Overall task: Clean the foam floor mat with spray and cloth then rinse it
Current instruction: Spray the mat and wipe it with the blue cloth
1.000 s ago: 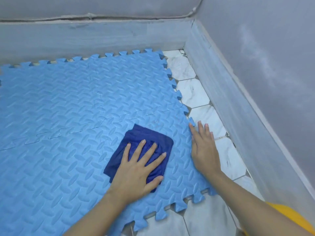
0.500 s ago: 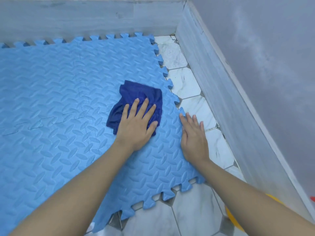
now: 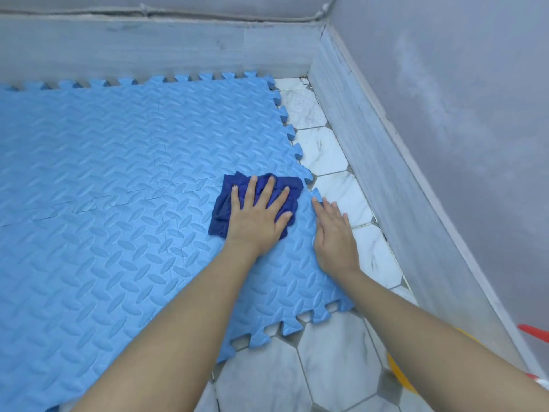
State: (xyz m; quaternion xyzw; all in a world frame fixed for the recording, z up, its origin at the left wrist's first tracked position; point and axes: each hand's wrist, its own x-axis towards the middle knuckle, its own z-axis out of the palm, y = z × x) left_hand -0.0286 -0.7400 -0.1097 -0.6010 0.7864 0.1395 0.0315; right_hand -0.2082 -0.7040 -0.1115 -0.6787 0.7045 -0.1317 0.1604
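A light blue foam mat of interlocking tiles with a raised leaf pattern covers most of the floor. A dark blue cloth lies bunched on it near the right edge. My left hand presses flat on the cloth with fingers spread and straight. My right hand lies flat with straight fingers on the mat's toothed right edge, partly over the floor tiles. No spray bottle is in view.
White marbled hexagonal floor tiles run along the mat's right and near sides. A grey skirting and wall close in at the right and back. A yellow object and a red one sit at the lower right.
My left hand has pushed the cloth away from me and then to the right, up to the mat's right edge. My right hand has stayed flat on that edge.
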